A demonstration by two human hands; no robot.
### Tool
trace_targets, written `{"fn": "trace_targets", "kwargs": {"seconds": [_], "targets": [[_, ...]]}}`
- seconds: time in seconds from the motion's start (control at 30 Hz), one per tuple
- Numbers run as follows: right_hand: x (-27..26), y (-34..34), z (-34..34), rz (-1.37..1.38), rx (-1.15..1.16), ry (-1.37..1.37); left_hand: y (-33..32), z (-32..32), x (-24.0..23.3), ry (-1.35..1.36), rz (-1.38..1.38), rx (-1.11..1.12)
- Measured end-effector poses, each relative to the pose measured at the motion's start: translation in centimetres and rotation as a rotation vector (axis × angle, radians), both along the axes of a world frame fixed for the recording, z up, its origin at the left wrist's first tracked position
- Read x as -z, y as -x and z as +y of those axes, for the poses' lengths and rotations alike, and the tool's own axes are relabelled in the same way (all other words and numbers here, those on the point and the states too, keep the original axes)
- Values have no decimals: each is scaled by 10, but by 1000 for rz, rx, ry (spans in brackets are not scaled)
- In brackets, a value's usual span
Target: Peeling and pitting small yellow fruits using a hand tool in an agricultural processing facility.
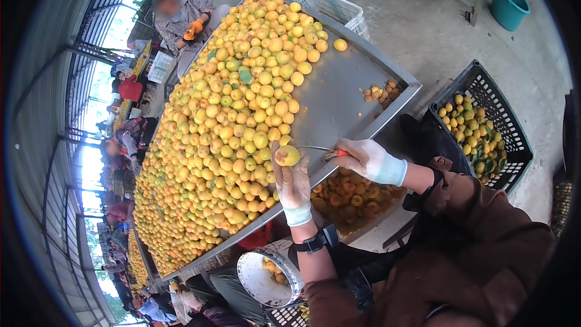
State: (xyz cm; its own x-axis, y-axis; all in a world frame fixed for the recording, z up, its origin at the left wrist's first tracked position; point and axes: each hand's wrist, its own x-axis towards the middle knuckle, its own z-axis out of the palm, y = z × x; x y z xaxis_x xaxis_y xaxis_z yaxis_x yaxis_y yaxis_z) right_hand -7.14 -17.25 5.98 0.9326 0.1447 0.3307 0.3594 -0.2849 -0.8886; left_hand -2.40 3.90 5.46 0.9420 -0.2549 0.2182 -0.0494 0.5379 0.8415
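My left hand (292, 184), in a white glove, holds up a yellow apricot (287, 156) with a brown blemish on its skin. A red-handled tool with a thin curved metal blade (313, 147) is gripped in my gloved right hand (370, 161). Its blade reaches across to the apricot's side; whether it touches the skin I cannot tell. Both hands are above the near edge of a metal-topped table (338, 86). Beyond them spreads a large heap of whole apricots (236, 122). Below the edge, between my forearms, lie halved apricots (354, 195) in a container.
Apricot stones (383, 93) lie in the table's corner. A black crate of apricots (481, 122) stands at right, a white bucket (268, 277) below. Behind the table are a white crate (331, 9) and teal bucket (509, 7). A person in orange gloves (193, 30) sits across; others work at left.
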Motion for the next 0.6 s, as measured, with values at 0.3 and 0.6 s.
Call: {"fn": "trace_targets", "kwargs": {"seconds": [0.3, 0.6], "targets": [[6, 9, 21, -88, 81, 184, 14, 4, 8, -187, -73, -85], [8, 10, 32, -68, 114, 244, 15, 12, 13, -407, -136, -183]]}}
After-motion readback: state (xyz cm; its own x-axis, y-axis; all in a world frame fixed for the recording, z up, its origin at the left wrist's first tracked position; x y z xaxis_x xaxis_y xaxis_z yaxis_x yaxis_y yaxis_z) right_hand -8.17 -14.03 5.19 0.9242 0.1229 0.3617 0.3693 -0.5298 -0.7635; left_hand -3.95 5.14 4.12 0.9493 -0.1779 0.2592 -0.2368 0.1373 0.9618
